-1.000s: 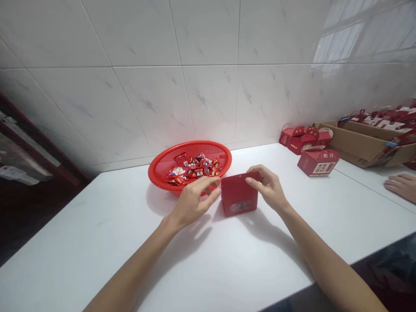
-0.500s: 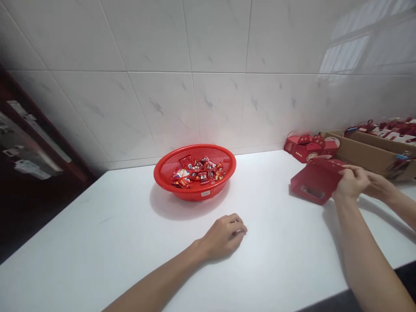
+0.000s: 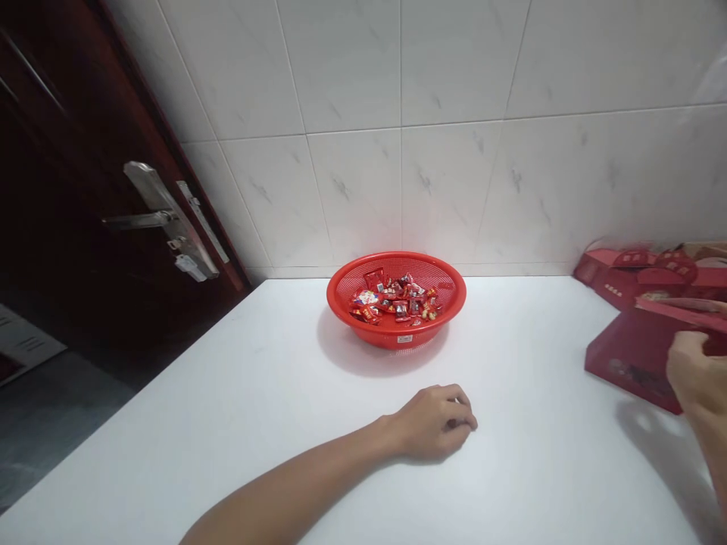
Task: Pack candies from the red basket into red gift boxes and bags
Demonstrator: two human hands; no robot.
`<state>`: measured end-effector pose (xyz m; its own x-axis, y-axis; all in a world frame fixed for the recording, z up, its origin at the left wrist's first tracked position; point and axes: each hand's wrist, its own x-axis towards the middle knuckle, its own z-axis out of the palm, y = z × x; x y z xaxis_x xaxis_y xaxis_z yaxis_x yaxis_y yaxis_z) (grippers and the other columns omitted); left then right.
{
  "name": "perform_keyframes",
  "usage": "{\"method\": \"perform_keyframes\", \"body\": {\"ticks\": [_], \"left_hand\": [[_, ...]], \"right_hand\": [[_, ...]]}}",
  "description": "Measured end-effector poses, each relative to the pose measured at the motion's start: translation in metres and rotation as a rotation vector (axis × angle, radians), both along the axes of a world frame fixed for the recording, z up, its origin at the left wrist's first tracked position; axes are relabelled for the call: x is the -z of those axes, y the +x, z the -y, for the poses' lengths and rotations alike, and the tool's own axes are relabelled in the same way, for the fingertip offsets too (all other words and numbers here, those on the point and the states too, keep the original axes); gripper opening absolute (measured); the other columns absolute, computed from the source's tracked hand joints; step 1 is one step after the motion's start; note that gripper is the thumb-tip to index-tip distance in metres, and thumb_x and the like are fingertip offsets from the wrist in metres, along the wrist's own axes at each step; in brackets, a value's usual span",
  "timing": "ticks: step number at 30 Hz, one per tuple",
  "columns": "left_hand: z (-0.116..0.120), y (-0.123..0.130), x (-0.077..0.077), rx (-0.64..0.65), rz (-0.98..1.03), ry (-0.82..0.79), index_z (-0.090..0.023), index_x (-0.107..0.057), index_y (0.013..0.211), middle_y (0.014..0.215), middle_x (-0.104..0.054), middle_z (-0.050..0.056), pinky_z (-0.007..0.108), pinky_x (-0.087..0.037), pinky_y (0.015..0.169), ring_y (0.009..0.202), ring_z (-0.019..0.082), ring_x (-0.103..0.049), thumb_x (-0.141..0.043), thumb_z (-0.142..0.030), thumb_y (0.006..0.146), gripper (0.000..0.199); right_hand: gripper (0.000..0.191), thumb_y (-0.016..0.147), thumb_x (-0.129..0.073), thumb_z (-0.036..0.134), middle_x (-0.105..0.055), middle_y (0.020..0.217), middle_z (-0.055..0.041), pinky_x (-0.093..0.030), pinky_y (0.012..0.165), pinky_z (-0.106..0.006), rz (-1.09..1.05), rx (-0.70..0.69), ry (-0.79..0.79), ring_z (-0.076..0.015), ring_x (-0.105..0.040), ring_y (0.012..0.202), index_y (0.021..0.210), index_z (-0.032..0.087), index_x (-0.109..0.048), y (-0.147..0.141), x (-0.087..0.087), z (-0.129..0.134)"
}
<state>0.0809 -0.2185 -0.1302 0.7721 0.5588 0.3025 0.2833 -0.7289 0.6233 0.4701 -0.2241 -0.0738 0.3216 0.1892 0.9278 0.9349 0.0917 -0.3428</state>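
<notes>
My left hand (image 3: 440, 422) rests palm down on the white tabletop, its fingers loosely curled inward and nothing visible in them. Just beyond it stands a red plastic basket (image 3: 396, 333) with small red-wrapped sweets (image 3: 400, 306) inside; the hand does not touch it. My right hand is out of view. At the right edge a co-worker's hand (image 3: 701, 371) is at a dark red box (image 3: 630, 359), held tilted above the table.
Several red boxes (image 3: 625, 276) stand against the tiled wall at the back right. A dark wooden door (image 3: 68, 189) with a metal handle (image 3: 139, 221) and keys is at the left, past the edge of the white table (image 3: 227, 378).
The view has swung left, so the basket and my left hand appear farther right. The co-worker's box has turned and partly left the frame. My left hand still rests on the table.
</notes>
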Motion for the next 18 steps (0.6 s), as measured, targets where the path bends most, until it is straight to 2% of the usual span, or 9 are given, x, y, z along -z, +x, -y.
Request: {"method": "perform_keyframes", "body": {"ticks": [3,4,5,8,10,11,14,16,18], "left_hand": [[0.0,-0.001,0.001,-0.009,-0.011,-0.003,-0.018,-0.078,0.093,0.105,-0.071,0.004,0.029,-0.054,0.083,0.065,0.01,-0.06,-0.06,-0.014,0.084,0.02],[0.0,0.0,0.002,-0.008,-0.009,-0.001,-0.018,-0.078,0.093,0.105,-0.071,0.005,0.028,-0.054,0.084,0.066,0.01,-0.06,-0.06,-0.014,0.084,0.02],[0.0,0.0,0.002,-0.009,-0.006,0.001,-0.018,-0.078,0.093,0.105,-0.071,0.005,0.028,-0.055,0.084,0.067,0.01,-0.061,-0.06,-0.014,0.084,0.021],[0.001,-0.001,0.0,-0.013,0.016,0.011,-0.017,-0.078,0.091,0.105,-0.072,0.006,0.029,-0.055,0.088,0.073,0.012,-0.066,-0.061,-0.014,0.083,0.02],[0.006,-0.005,-0.003,-0.011,0.04,0.015,-0.016,-0.078,0.088,0.102,-0.073,0.007,0.029,-0.055,0.09,0.084,0.016,-0.069,-0.061,-0.014,0.082,0.018],[0.01,-0.01,-0.006,-0.002,0.054,0.009,-0.016,-0.077,0.086,0.1,-0.074,0.008,0.028,-0.055,0.091,0.089,0.018,-0.07,-0.06,-0.014,0.082,0.018],[0.027,-0.035,-0.017,0.038,0.08,-0.058,-0.016,-0.076,0.087,0.099,-0.074,0.009,0.028,-0.056,0.092,0.094,0.019,-0.07,-0.059,-0.014,0.084,0.017],[0.04,-0.06,-0.027,0.044,0.057,-0.105,-0.017,-0.076,0.09,0.109,-0.072,0.011,0.028,-0.056,0.092,0.096,0.019,-0.071,-0.062,-0.017,0.085,0.015],[0.053,-0.09,-0.038,-0.045,-0.006,-0.131,-0.018,-0.076,0.094,0.109,-0.072,0.011,0.028,-0.056,0.091,0.097,0.019,-0.071,-0.062,-0.018,0.087,0.016]], "right_hand": [[0.057,0.089,-0.057,0.01,-0.049,0.152,-0.0034,-0.034,0.109,-0.072,0.235,-0.054,0.082,-0.0535,-0.048,0.132,0.144,0.025,-0.057,-0.045,-0.008,-0.007],[0.056,0.089,-0.057,0.008,-0.053,0.149,-0.0076,-0.033,0.111,-0.07,0.296,-0.1,0.056,-0.0505,-0.051,0.132,0.143,0.021,-0.057,-0.063,-0.008,-0.009],[0.053,0.089,-0.057,0.006,-0.06,0.14,-0.0116,-0.038,0.109,-0.067,0.339,-0.172,0.048,-0.0462,-0.055,0.129,0.14,0.02,-0.059,-0.083,-0.006,-0.011],[0.034,0.089,-0.057,0.005,-0.071,0.113,-0.0145,-0.058,0.086,-0.048,0.46,-0.502,-0.081,-0.0311,-0.069,0.105,0.12,0.02,-0.065,-0.146,0.011,-0.007],[0.025,0.092,-0.052,0.008,-0.072,0.111,-0.0135,-0.06,0.078,-0.041,0.518,-0.743,-0.17,-0.0263,-0.07,0.098,0.11,0.02,-0.063,-0.184,0.028,0.0],[0.022,0.093,-0.05,0.01,-0.071,0.113,-0.015,-0.06,0.079,-0.041,0.496,-0.831,-0.251,-0.0259,-0.07,0.099,0.109,0.018,-0.062,-0.2,0.037,0.005],[0.027,0.096,-0.045,0.015,-0.073,0.112,-0.0156,-0.061,0.083,-0.04,0.551,-1.081,-0.438,-0.0258,-0.069,0.102,0.118,0.015,-0.06,-0.228,0.055,0.017],[0.026,0.096,-0.042,0.012,-0.072,0.112,-0.0142,-0.061,0.084,-0.039,0.535,-1.141,-0.558,-0.025,-0.068,0.103,0.114,0.016,-0.061,-0.233,0.058,0.021],[0.025,0.096,-0.042,0.01,-0.072,0.113,-0.013,-0.06,0.083,-0.038,0.499,-1.15,-0.651,-0.024,-0.068,0.101,0.108,0.018,-0.062,-0.233,0.056,0.022]]}}
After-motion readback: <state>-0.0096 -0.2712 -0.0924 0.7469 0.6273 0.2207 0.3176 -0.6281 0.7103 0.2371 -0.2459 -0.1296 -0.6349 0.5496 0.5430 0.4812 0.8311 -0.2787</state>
